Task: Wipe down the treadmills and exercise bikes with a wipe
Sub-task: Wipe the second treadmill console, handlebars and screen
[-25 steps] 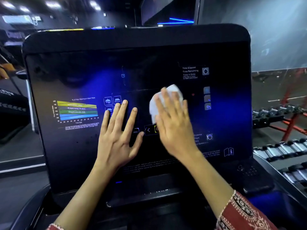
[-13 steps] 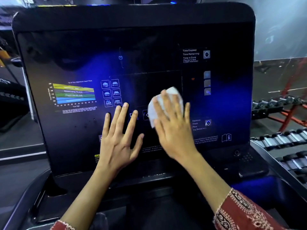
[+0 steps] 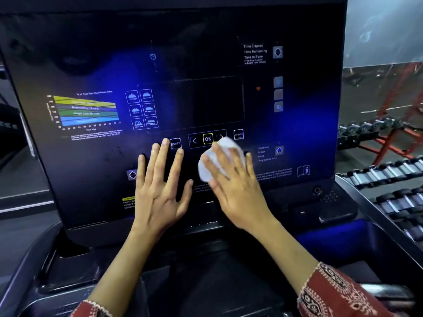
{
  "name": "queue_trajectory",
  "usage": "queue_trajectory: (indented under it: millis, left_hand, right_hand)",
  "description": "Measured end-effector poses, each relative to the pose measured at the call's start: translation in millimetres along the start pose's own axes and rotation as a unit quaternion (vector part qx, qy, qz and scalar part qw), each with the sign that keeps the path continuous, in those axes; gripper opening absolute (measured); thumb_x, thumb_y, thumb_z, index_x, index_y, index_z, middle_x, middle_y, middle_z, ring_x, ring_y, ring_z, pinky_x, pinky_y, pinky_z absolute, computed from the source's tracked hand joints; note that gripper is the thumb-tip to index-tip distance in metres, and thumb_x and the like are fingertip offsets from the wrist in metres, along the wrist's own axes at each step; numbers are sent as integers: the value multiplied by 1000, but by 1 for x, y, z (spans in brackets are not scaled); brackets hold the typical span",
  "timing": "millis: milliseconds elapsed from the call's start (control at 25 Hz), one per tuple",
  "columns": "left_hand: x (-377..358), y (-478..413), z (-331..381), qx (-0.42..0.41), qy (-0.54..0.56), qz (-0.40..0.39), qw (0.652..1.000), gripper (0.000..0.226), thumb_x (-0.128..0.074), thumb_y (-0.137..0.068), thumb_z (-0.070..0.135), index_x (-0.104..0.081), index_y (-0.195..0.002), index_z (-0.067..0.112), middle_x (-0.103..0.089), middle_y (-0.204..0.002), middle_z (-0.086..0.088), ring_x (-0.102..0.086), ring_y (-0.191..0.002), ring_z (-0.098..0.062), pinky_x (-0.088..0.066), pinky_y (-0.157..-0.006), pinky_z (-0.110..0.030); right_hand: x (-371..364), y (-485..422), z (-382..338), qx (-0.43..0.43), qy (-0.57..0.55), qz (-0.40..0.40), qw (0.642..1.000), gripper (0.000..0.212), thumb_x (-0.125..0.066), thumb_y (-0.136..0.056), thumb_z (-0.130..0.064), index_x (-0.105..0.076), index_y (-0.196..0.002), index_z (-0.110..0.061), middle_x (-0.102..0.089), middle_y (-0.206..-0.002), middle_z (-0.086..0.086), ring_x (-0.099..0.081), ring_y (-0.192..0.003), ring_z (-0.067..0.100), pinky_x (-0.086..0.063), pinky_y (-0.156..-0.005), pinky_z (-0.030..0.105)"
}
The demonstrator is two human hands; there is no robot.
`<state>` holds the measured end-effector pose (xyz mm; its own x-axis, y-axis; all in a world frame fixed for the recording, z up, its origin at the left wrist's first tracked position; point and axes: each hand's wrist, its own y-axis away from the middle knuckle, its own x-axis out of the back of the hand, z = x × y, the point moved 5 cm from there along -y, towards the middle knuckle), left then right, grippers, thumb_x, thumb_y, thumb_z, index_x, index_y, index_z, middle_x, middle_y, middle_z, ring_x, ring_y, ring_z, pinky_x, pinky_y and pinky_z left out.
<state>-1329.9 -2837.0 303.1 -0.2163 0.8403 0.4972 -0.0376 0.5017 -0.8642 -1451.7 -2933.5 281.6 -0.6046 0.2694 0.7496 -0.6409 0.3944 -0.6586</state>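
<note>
The left hand (image 3: 160,193) lies flat on the lower middle of the treadmill console (image 3: 91,170). Its fingers are straight and spread wide, and it holds nothing. The middle fingertip reaches just beside the RESET button (image 3: 175,143). Just to its right, the right hand (image 3: 235,188) presses a wipe (image 3: 223,146) against the same dark panel, palm down, fingers straight and close together over it. The wipe is white and bunched into a small crumpled wad. It shows past the fingertips at the far end and along the hand's left edge, and the rest is hidden beneath the hand. Its far edge sits just below the OK button (image 3: 207,138). This hand looks slightly blurred. The panel is glossy black with blue reflections and has a coloured heart-rate chart (image 3: 84,110) at the left. A red patterned sleeve (image 3: 338,294) covers the right forearm, nearest the camera. Racks of dumbbells (image 3: 389,177) stand to the right of the machine.
</note>
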Motion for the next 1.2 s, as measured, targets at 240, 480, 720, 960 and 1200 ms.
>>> queue_trajectory:
  millis: [240,480,720,960,1200]
  left_hand:
    - [-5,8,7,12,0,-4,1000,56,-51,-90,32,-43,-138,4,-35,-145,-27,-29,-137,-37,-16,-115,-51]
    - [-16,-1,30,-22,16,-10,1000,54,-51,-90,31,-47,-137,6,-33,-147,-24,-28,-139,-35,-16,-115,-51]
    - [-28,-12,56,-8,14,-7,1000,55,-51,-89,32,-45,-138,6,-32,-147,-27,-27,-139,-37,-10,-115,-53]
    - [-38,-23,73,-30,26,-20,999,55,-51,-89,29,-47,-138,3,-32,-147,-27,-28,-138,-37,-16,-115,-50]
    - [-42,-40,83,-36,20,-24,999,57,-50,-89,31,-46,-139,4,-31,-148,-27,-27,-139,-36,-14,-115,-50]
  right_hand:
    - [13,50,69,-64,53,-13,996,49,-16,-103,-47,-7,-151,-39,6,-159,-14,-5,-147,15,13,-117,40]
    - [6,33,34,-1,-1,-36,999,48,-17,-104,-43,-13,-151,-34,-3,-159,-11,-2,-148,15,12,-118,42]
    - [28,61,126,-57,92,-4,994,48,-15,-104,-44,-13,-150,-32,-12,-156,-6,-22,-142,26,-1,-116,48]
    - [24,80,122,-204,-25,55,977,51,-18,-105,-37,-11,-152,-18,-2,-159,4,7,-148,18,0,-120,40]
    - [40,3,114,-46,47,45,997,51,-22,-103,-43,-5,-150,-32,-1,-157,-9,-5,-147,20,4,-119,40]
